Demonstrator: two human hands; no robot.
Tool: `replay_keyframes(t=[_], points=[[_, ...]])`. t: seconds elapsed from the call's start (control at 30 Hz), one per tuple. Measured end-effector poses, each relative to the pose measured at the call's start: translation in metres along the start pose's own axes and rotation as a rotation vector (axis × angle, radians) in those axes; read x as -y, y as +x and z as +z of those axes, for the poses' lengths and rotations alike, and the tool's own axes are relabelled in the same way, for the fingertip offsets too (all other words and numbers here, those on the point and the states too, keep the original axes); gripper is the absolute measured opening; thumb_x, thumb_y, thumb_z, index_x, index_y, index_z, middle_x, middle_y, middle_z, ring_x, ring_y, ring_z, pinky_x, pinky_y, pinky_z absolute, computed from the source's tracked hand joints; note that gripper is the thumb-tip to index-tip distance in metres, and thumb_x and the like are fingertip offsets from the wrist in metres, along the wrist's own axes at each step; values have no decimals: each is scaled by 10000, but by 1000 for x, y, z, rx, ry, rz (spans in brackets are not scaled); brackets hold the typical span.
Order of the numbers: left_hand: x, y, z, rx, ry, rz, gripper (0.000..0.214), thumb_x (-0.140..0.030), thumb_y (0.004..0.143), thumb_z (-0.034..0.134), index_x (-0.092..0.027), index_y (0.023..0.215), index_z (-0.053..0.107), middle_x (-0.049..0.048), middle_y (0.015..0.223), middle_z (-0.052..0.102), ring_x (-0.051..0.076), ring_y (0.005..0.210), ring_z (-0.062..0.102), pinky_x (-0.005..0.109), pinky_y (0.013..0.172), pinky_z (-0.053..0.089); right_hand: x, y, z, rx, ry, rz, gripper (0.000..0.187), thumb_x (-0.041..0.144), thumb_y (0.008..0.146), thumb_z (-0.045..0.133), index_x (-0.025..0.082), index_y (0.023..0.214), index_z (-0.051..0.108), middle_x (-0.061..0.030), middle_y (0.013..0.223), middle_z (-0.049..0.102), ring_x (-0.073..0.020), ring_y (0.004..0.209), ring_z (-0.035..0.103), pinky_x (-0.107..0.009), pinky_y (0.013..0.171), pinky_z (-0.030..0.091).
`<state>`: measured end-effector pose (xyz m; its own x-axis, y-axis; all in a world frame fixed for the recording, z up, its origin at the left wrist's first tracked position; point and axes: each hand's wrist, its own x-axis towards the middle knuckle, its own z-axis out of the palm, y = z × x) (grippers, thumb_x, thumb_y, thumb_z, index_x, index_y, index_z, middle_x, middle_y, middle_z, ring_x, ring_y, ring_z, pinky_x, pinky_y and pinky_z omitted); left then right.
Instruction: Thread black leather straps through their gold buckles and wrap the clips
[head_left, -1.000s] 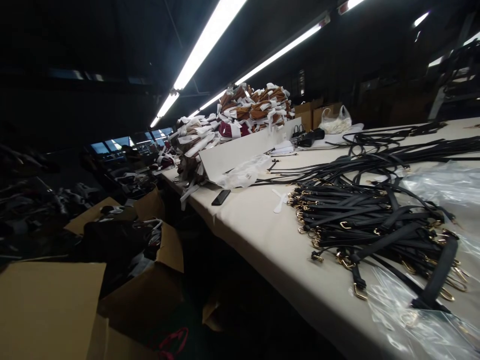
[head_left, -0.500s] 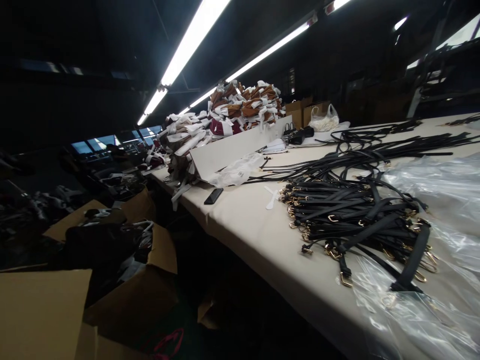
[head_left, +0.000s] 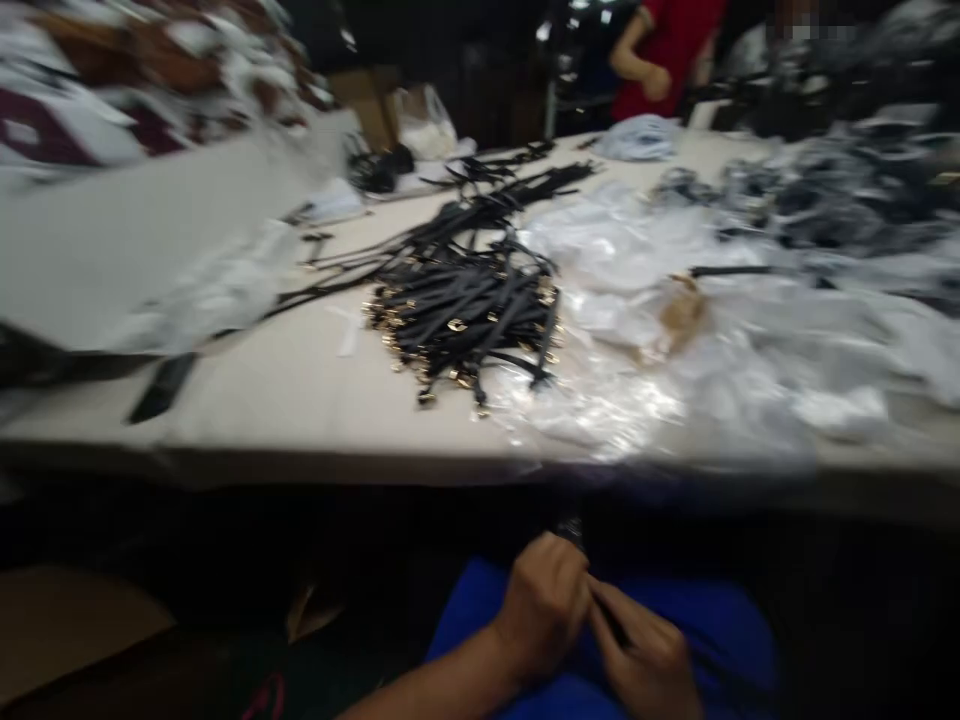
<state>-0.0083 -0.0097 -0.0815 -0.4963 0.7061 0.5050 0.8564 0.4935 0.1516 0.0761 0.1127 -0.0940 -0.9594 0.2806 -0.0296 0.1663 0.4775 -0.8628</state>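
Both my hands are low in my lap, below the table edge, over blue cloth. My left hand (head_left: 541,605) is closed around a dark strap (head_left: 574,530) whose end sticks up past the fingers. My right hand (head_left: 646,660) is closed too, pinching the same strap beside the left. On the beige table (head_left: 300,400) lies a heap of black straps (head_left: 465,310) with gold buckles. The picture is smeared by motion.
Crumpled clear plastic bags (head_left: 675,350) cover the table's right half. A white board (head_left: 112,250) and piled brown and white goods (head_left: 150,60) stand at the left. A dark phone (head_left: 161,388) lies near the table's edge. A person in red (head_left: 667,50) stands across the table. A cardboard box (head_left: 67,620) sits at lower left.
The view has swung right and down from the boxes and ceiling lights. My two hands, gripping a strap in my lap, have come into view.
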Motion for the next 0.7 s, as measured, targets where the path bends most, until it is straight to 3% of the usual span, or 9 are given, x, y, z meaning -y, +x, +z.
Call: replay_keyframes(t=[0.1, 0.17, 0.23, 0.37, 0.43, 0.53, 0.63, 0.7], points=[[4, 0, 7, 34, -306, -62, 130, -37, 883, 465, -116, 903, 566, 76, 771, 602, 182, 739, 563, 322, 677, 518, -1, 3, 2, -29, 196, 95, 218, 347, 892, 537, 218, 940, 705, -86, 921, 733, -239, 832, 696, -371, 786, 541], [7, 0, 10, 46, -420, -48, 136, -26, 875, 507, -128, 946, 562, 83, 826, 621, 186, 780, 565, 322, 717, 502, 0, 11, 1, -70, 486, 306, 200, 374, 857, 618, 179, 870, 661, -46, 713, 687, -153, 575, 620, -258, 551, 477], [7, 0, 9, 72, -513, -62, 147, -37, 876, 530, -152, 963, 561, 68, 850, 627, 179, 797, 568, 309, 738, 485, 2, 17, -1, -114, 831, 478, 248, 392, 811, 687, 154, 835, 623, -2, 605, 619, -79, 452, 489, -184, 437, 338], [1, -1, 5, 155, -682, -270, 70, -134, 899, 537, -192, 876, 569, 28, 813, 618, 161, 760, 585, 286, 720, 464, 2, 16, -4, -54, 1303, 616, 288, 363, 756, 763, 120, 813, 619, -6, 652, 611, -33, 479, 434, -144, 452, 283], [0, -2, 4, 206, -757, -407, 63, -197, 898, 544, -201, 846, 580, 15, 788, 615, 155, 714, 585, 275, 687, 463, 0, 13, -6, 1, 1314, 605, 291, 369, 774, 748, 115, 875, 646, -23, 703, 633, -51, 527, 493, -157, 496, 336], [4, -4, 3, 253, -833, -592, 104, -273, 887, 540, -205, 841, 605, 3, 767, 627, 154, 683, 588, 264, 661, 467, -4, 3, -14, 132, 1155, 513, 410, 416, 862, 640, 133, 1158, 627, -66, 848, 678, -121, 680, 602, -224, 617, 423], [7, -7, 2, 302, -908, -762, 168, -343, 871, 546, -197, 844, 622, 7, 762, 649, 169, 703, 605, 273, 682, 478, -8, -9, -23, 302, 933, 393, 542, 440, 923, 537, 169, 1386, 459, -47, 842, 669, -122, 664, 589, -259, 644, 422], [6, -8, 2, 369, -954, -829, 198, -373, 863, 552, -189, 838, 621, 12, 763, 652, 175, 709, 606, 279, 684, 478, -7, -15, -27, 345, 798, 339, 532, 406, 944, 504, 179, 1414, 398, -13, 795, 637, -99, 603, 534, -248, 611, 399]])
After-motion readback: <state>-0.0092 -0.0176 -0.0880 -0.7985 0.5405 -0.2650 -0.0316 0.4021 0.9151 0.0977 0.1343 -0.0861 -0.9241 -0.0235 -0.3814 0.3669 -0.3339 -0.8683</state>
